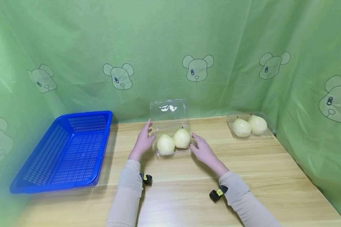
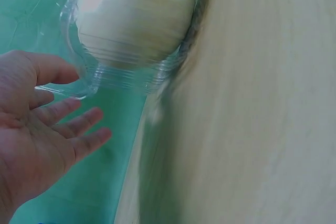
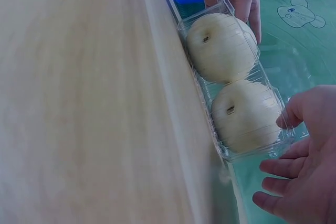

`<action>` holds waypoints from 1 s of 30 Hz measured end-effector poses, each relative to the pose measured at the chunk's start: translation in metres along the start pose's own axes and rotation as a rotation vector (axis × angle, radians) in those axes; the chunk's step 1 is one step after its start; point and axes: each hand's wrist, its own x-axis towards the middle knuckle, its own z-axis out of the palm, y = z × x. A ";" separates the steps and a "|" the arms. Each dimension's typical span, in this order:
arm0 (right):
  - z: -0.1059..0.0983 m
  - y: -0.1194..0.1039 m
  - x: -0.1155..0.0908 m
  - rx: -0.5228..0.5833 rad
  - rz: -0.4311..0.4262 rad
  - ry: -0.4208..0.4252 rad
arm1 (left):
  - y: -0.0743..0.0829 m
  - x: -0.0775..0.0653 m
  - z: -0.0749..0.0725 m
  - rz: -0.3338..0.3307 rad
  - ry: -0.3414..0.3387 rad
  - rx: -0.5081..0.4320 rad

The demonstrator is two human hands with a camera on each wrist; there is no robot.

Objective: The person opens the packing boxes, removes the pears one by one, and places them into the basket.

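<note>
A clear plastic clamshell box (image 1: 173, 153) stands on the table with its lid (image 1: 168, 110) raised at the back. Two pale yellow pears (image 1: 166, 145) (image 3: 247, 116) sit side by side in its base. At the box's left side is my left hand (image 1: 143, 140), fingers spread; in the left wrist view its thumb (image 2: 58, 70) meets the box's edge. My right hand (image 1: 203, 149) is at the opposite side. In the right wrist view its thumb (image 3: 294, 113) touches the rim, while the other fingers (image 3: 283, 168) extend loosely below. Neither hand curls round the box.
A blue plastic basket (image 1: 102, 151) with slotted walls stands on the left. At the back right, a second clear box (image 1: 265, 132) holds two more pears (image 1: 241, 127). Green printed curtains (image 1: 159, 41) enclose the wooden table (image 1: 182, 195).
</note>
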 end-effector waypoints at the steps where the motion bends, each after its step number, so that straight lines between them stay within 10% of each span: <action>1: 0.000 0.000 0.000 0.002 0.001 -0.001 | 0.000 0.000 0.000 -0.002 -0.003 0.000; 17: -0.001 0.001 0.000 -0.010 -0.003 -0.019 | -0.006 0.001 0.000 -0.003 -0.019 0.027; 30: -0.009 0.001 -0.001 -0.394 -0.127 -0.060 | -0.005 -0.001 0.000 -0.040 -0.050 0.006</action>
